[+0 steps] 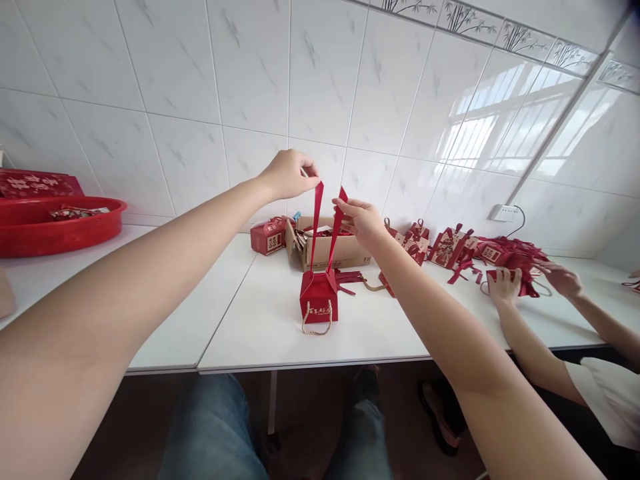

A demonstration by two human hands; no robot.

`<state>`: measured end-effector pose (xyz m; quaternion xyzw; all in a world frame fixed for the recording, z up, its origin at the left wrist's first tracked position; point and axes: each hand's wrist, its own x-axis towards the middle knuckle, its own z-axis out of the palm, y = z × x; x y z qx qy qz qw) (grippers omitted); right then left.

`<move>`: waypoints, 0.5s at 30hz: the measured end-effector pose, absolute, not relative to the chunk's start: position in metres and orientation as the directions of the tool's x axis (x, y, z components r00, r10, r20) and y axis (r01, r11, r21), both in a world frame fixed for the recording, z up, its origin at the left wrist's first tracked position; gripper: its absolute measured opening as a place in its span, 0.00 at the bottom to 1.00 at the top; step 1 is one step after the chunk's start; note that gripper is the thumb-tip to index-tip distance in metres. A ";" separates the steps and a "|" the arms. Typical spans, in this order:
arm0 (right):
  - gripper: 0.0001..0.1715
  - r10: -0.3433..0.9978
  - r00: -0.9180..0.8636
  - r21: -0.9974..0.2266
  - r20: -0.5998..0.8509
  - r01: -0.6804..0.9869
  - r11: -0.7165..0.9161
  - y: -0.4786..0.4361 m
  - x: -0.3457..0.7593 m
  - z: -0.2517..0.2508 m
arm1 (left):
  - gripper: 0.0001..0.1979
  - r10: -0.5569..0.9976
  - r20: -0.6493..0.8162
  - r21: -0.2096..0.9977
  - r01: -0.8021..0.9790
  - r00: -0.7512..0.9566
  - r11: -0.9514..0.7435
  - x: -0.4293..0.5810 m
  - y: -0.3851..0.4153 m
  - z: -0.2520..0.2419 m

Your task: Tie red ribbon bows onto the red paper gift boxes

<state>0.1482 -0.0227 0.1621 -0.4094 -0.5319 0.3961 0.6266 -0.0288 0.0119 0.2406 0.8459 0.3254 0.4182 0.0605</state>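
A small red gift box (pixel 319 297) with gold lettering stands on the white table in front of me. A twisted gold cord handle (pixel 317 332) hangs down its front. Two ends of a red ribbon (pixel 317 220) rise from the top of the box, pulled up taut and slightly apart. My left hand (pixel 291 175) pinches the tip of the left end. With thumb and fingers, my right hand (pixel 361 219) holds the other end a little lower. Behind the gift box, more red ribbon (pixel 349 277) lies flat on the table.
Behind stands an open cardboard box (pixel 345 252) of small items, beside a red carton (pixel 267 237). A red basin (pixel 60 223) sits far left. Several ribboned boxes (pixel 447 247) line the wall at right. There, a co-worker's hands (pixel 505 285) handle red pieces.
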 end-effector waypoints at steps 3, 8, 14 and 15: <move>0.10 0.944 0.097 -0.941 0.316 -0.093 0.324 -0.027 0.153 0.163 | 0.02 0.715 0.611 0.590 0.406 0.340 -0.697 -0.029 0.014 0.240; 0.09 0.935 0.135 -0.943 0.329 0.002 0.332 -0.030 0.155 0.168 | 0.04 0.777 0.565 0.729 0.272 0.278 -0.628 -0.030 0.013 0.243; 0.10 0.936 0.164 -0.947 0.313 0.127 0.294 -0.028 0.151 0.159 | 0.04 0.796 0.536 0.753 0.267 0.281 -0.602 -0.028 0.010 0.231; 0.10 0.935 0.155 -0.945 0.320 0.124 0.303 -0.028 0.151 0.158 | 0.04 0.801 0.529 0.760 0.264 0.280 -0.594 -0.028 0.010 0.228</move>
